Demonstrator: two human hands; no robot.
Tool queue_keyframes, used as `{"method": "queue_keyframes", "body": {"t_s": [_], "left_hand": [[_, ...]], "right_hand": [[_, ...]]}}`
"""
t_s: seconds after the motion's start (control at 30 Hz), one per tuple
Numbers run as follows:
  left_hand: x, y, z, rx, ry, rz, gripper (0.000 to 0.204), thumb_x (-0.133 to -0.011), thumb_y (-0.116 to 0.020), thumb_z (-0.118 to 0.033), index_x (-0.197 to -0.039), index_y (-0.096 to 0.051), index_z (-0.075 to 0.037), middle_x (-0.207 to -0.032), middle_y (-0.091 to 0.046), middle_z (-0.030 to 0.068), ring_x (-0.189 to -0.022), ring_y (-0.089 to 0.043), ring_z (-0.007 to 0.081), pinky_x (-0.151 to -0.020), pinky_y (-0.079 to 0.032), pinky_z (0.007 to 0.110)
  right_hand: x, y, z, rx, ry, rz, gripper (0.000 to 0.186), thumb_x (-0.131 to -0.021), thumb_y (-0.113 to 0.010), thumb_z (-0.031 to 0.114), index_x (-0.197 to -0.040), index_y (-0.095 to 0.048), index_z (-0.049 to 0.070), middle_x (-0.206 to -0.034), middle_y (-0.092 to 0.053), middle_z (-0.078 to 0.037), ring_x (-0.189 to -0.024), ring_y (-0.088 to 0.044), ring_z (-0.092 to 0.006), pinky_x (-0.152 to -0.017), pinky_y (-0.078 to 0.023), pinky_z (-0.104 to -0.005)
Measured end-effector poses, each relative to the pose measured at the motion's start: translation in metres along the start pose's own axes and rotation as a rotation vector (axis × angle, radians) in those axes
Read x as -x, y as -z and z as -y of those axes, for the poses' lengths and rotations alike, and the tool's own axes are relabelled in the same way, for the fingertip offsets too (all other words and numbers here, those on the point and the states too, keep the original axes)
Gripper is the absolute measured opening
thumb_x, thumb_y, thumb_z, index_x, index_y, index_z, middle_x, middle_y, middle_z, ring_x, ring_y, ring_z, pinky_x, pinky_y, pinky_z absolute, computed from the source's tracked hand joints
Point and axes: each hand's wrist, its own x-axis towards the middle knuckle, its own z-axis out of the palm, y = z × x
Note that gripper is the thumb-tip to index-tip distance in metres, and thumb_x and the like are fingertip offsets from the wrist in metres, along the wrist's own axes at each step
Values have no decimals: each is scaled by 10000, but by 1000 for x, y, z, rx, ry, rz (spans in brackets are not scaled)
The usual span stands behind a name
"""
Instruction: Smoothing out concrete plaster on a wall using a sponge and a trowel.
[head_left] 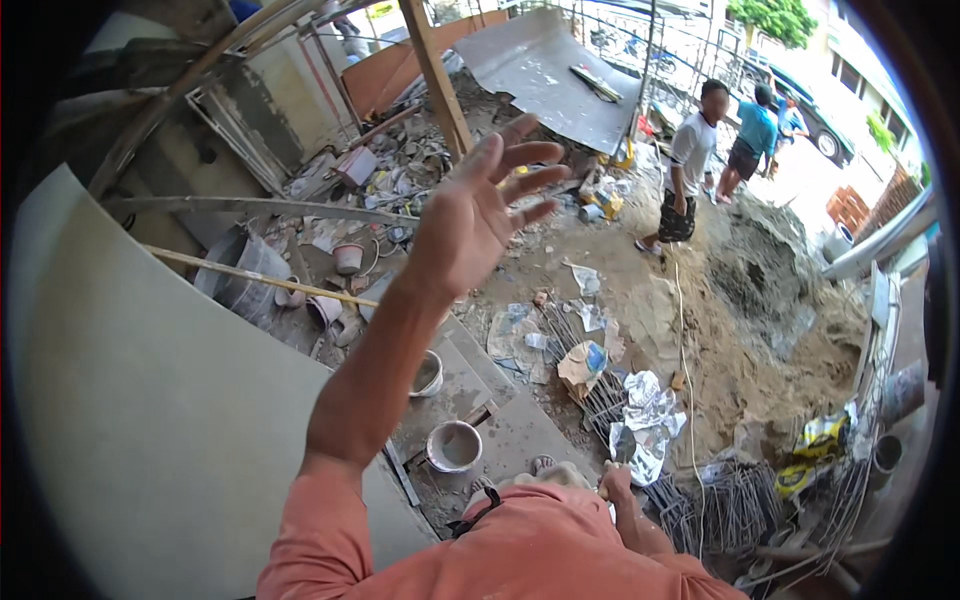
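My left hand (485,205) is raised in front of me with its fingers spread, and nothing is in it. Low at my right side, my right hand (616,482) is closed round the handle of what looks like a trowel, its grey blade (622,443) pointing away from me. Near my feet, on the plank platform (520,435), stands a pale bucket (454,446) with grey mix inside. A second bucket (428,374) sits just beyond it, partly behind my left forearm. Neither hand touches the buckets.
A smooth pale wall (150,400) curves along my left. Below lie steel rods (600,405), crumpled silver sheeting (650,420), rubble and a sand heap (755,370). A wooden post (437,80) rises ahead. One person (690,150) stands at the right, with others farther off.
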Motion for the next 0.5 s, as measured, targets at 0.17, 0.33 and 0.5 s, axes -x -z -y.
{"method": "queue_keyframes", "body": {"t_s": [0.17, 0.33, 0.5], "left_hand": [[-81, 211, -160, -1090, 124, -768, 731, -975, -482, -242, -1540, -22, -182, -954, -703, 44, -787, -650, 155, -829, -431, 442], [-120, 261, -241, -1269, 35, -908, 802, -889, -531, -70, -1541, -73, -171, -847, -705, 101, -593, -667, 169, -514, -488, 347], [-133, 213, -230, -1330, 232, -857, 877, -843, -509, -68, -1534, 26, -141, -830, -713, 87, -628, -665, 178, -693, -512, 482]], "right_hand": [[18, -9, 20, 7, 91, 2, 163, -844, -589, 152, -795, -494, 30, -620, -481, -59, -475, -542, -214, -396, -446, -370], [-15, 12, -6, -76, 25, -14, 246, -841, -608, 83, -997, -434, 4, -721, -557, -139, -507, -594, -256, -403, -469, -398], [-9, 29, -52, -145, 115, -73, 325, -817, -640, 113, -1034, -426, 2, -772, -547, -136, -530, -588, -242, -436, -482, -392]]}}
